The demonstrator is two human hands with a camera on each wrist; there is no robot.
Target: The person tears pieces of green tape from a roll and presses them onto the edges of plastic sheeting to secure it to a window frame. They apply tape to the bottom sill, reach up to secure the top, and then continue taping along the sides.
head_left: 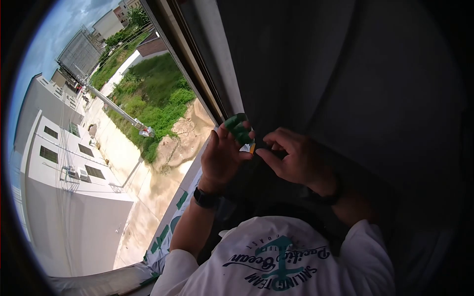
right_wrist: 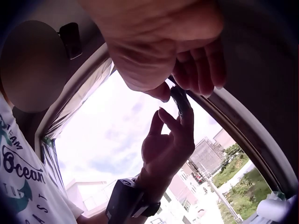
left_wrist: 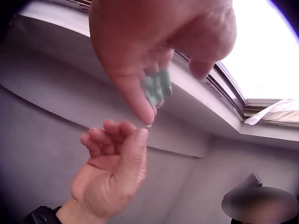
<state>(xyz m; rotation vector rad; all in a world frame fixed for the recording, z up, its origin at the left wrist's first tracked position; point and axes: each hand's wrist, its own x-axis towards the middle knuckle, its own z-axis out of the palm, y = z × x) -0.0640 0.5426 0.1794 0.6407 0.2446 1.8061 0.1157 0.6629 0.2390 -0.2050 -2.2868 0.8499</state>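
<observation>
My left hand (head_left: 220, 160) is raised near the window, with a thin green strip (head_left: 235, 121) across its bent fingers. Fingertips show past the strip's edge, and a small white and orange bit lies by the thumb. In the left wrist view the green strip (left_wrist: 158, 87) sits between thumb and fingers of the left hand (left_wrist: 154, 42). Facing it, my right hand (head_left: 296, 155) has loosely bent fingers and a gap between thumb and forefinger, with nothing visible between them. In the right wrist view its thumb (right_wrist: 161, 91) is close beside the dark-looking strip (right_wrist: 179, 98).
An open-looking window frame (head_left: 190, 59) runs along the left, with a street and buildings outside. Crumpled white and green plastic (head_left: 160, 244) lines the sill. A grey curtain (head_left: 306, 64) hangs ahead and to the right. Both wrists wear dark bands.
</observation>
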